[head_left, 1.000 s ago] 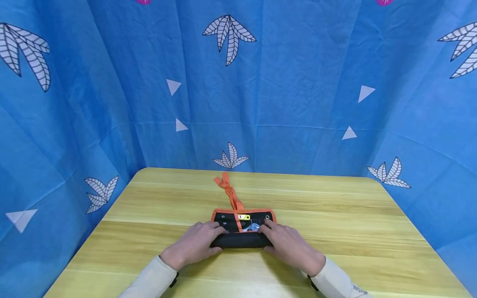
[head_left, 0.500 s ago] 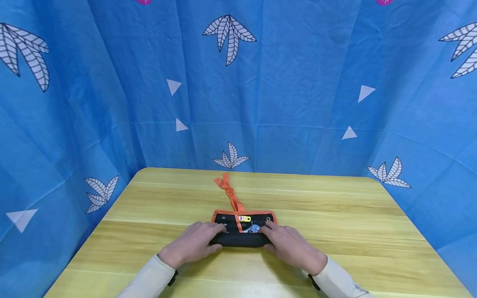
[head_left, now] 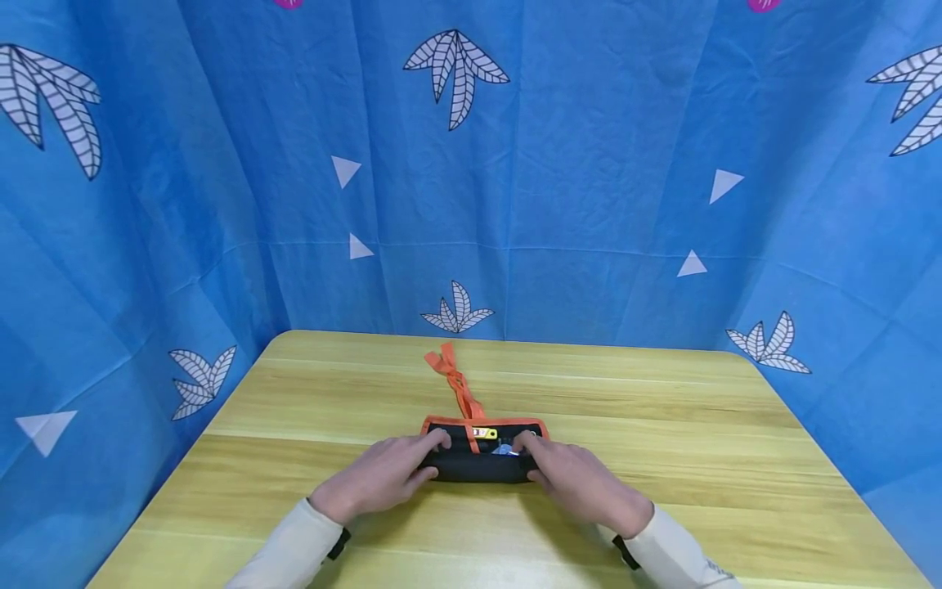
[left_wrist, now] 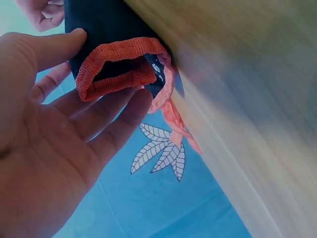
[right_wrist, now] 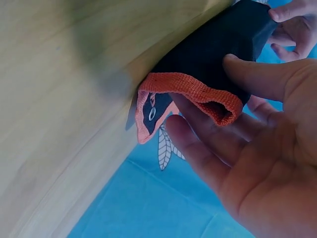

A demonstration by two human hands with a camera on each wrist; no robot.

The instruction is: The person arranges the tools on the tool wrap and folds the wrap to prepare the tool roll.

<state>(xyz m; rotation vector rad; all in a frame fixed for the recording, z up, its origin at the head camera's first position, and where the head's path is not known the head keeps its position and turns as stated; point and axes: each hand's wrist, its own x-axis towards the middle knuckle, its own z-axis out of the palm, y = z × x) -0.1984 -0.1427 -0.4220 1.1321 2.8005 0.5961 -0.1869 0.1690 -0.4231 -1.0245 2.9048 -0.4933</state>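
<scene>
A black fabric tool roll (head_left: 482, 468) with orange edging lies partly rolled up on the table, its near side folded into a thick bundle. My left hand (head_left: 383, 474) holds the bundle's left end, thumb on the near face and fingers over the top. The right hand (head_left: 581, 483) grips the opposite end in the same way. Between the hands, a yellow-handled tool (head_left: 484, 433) and part of a light-blue item (head_left: 504, 449) show in the pockets. In the left wrist view, the orange trim (left_wrist: 119, 49) forms a flattened loop at the end of the roll.
Orange tie straps (head_left: 458, 383) stretch from the roll's far edge toward the back of the wooden table (head_left: 648, 417). A blue patterned curtain (head_left: 589, 164) hangs behind the table and along both sides.
The near bundle has turned over a little farther away from me, covering more of the pockets and the light-blue item. Both hands have stayed at its ends, with their fingers shifted slightly.
</scene>
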